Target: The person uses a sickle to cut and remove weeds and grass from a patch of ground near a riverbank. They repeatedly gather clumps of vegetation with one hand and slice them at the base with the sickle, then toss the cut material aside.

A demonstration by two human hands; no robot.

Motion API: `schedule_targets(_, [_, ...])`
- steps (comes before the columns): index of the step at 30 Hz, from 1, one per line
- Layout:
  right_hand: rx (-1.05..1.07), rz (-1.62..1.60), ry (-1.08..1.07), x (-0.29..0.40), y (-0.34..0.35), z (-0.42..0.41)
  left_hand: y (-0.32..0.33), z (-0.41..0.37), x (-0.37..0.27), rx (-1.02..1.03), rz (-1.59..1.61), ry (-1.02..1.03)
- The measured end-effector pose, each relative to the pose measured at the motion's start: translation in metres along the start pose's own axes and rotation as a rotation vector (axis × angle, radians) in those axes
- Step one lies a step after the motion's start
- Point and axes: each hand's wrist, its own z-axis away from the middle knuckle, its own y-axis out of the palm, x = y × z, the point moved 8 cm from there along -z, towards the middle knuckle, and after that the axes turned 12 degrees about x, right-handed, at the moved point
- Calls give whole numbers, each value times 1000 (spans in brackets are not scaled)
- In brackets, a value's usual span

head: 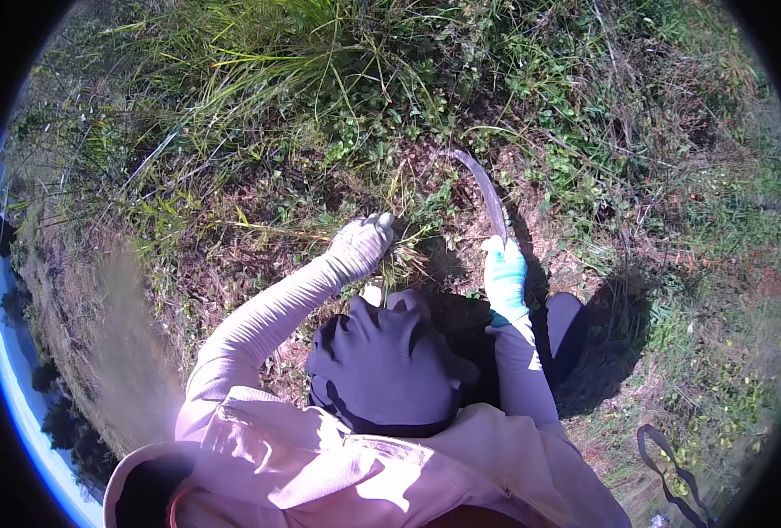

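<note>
My left hand (366, 243), in a pale glove, is closed around a bunch of cut-looking grass and weed stems (405, 261) low over the ground, with long stalks sticking out to its left. To its right, my right hand (505, 274), in a turquoise and white glove, grips the handle of a sickle. The curved metal blade of the sickle (484, 181) points away from me and bends left, its tip close to low plants and bare soil. The handle is mostly hidden in the glove.
Tall green grass (298, 59) grows beyond my hands, with leafy weeds on the right. My dark-clad knee (390, 369) is between my arms, and a shoe (562, 323) rests right of my right hand. A dark strap loop (671, 468) hangs at lower right. Trees stand far left.
</note>
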Motion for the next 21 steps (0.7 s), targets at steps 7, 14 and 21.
schedule_targets(7, [30, -43, -2, 18, 11, -6, -30, -127, 20, -135, -57, -382])
schedule_targets(14, [-59, 37, 5, -15, -19, 19, -30, -110, 9, 105, -268, -254])
schedule_targets(21, [-40, 377, 218, -50, -42, 26, 53, -8, 13, 436, -306, -185])
